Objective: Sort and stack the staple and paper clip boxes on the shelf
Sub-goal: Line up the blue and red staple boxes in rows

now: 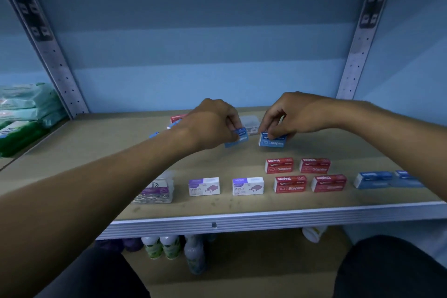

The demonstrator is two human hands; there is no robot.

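Both our hands pinch blue staple boxes: our left hand (212,121) lifts one blue box (238,137) tilted, our right hand (287,116) grips another blue staple box (272,141) resting on the tan shelf (96,147) against blue walls. Nearer us than the grips lie four red staple boxes (290,184), two white-purple boxes (204,186) and a clear paper clip box (156,190). Green packets (21,113) sit far left.

"10 Staples" on blue box (272,140) and red boxes (279,166) — "STAPLES" on white-purple boxes (204,186)
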